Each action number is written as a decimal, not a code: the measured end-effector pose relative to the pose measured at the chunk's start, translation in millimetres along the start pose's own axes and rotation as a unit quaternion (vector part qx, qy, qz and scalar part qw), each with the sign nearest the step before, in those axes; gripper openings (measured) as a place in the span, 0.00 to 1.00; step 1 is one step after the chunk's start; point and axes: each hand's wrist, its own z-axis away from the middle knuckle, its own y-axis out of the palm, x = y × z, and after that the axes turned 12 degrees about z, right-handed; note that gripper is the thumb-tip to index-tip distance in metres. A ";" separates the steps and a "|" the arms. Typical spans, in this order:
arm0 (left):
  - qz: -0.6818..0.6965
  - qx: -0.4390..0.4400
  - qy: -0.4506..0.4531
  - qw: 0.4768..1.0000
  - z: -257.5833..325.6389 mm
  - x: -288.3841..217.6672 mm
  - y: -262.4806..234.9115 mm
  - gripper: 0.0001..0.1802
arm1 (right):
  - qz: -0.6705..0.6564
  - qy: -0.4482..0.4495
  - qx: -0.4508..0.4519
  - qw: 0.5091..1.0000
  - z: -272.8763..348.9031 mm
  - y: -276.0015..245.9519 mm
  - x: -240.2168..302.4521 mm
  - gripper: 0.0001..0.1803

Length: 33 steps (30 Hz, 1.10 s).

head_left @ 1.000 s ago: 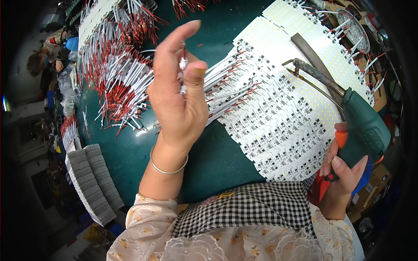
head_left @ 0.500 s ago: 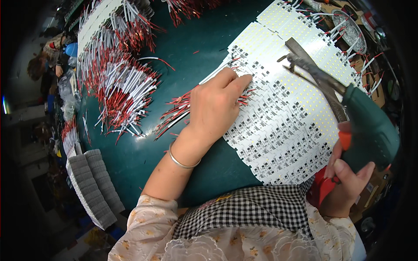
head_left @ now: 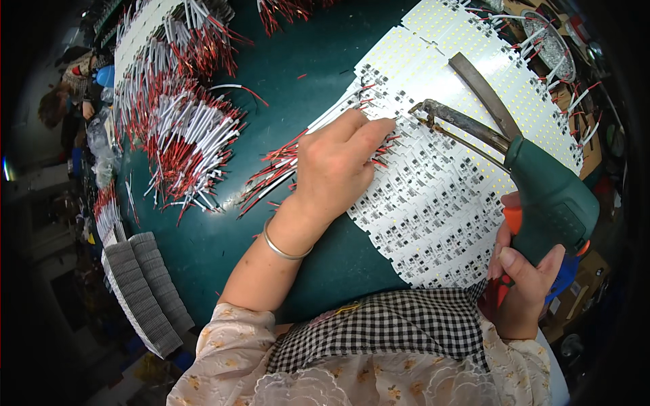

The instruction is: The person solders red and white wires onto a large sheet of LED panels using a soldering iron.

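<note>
My left hand [head_left: 335, 162] is closed in a pinch at the left edge of white LED circuit boards [head_left: 433, 223], with red and white wires [head_left: 267, 172] showing on both sides of it. Its fingers hide just how the wires are held. In my right hand [head_left: 531, 274] is a green soldering gun [head_left: 555, 193] with an orange trigger. The dark, bent tip of the gun hovers close to the boards' black components, right of my left fingertips. A flat dark metal bar [head_left: 484, 95] lies across the boards behind the gun.
Thick bundles of white and red wires [head_left: 193, 128] cover the left of the green table [head_left: 298, 81]. Stacked grey-edged boards [head_left: 145, 291] stand at the near left. A foil-like round dish [head_left: 552, 51] sits at the far right. Another person [head_left: 78, 84] is at the far left.
My right hand has brought the soldering gun leftward, its tip now nearer my left fingers. My left hand has hardly moved.
</note>
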 end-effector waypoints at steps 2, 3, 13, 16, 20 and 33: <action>-0.008 0.000 0.002 1.000 0.2 -0.1 0.8 0.27 | -0.002 -0.009 0.014 1.000 -0.6 -0.5 -1.3 0.35; -0.016 0.001 0.004 1.000 0.6 0.0 1.1 0.27 | -0.002 -0.006 0.012 1.000 -0.6 0.6 -1.2 0.35; -0.006 0.016 0.000 1.000 0.6 1.1 -1.5 0.29 | 0.000 -0.009 0.006 1.000 -2.2 4.7 0.5 0.34; 0.037 0.011 -0.004 0.999 -1.3 3.0 -1.8 0.29 | 0.000 -0.007 0.004 1.000 -3.3 7.5 1.3 0.34; 0.064 0.020 -0.015 0.998 -0.9 5.4 -1.9 0.28 | -0.034 0.001 0.049 0.998 -1.4 -1.5 -5.6 0.35; 0.065 0.014 -0.006 0.998 -1.2 5.7 -0.4 0.28 | -0.013 0.034 0.050 0.998 -2.0 6.6 -0.8 0.31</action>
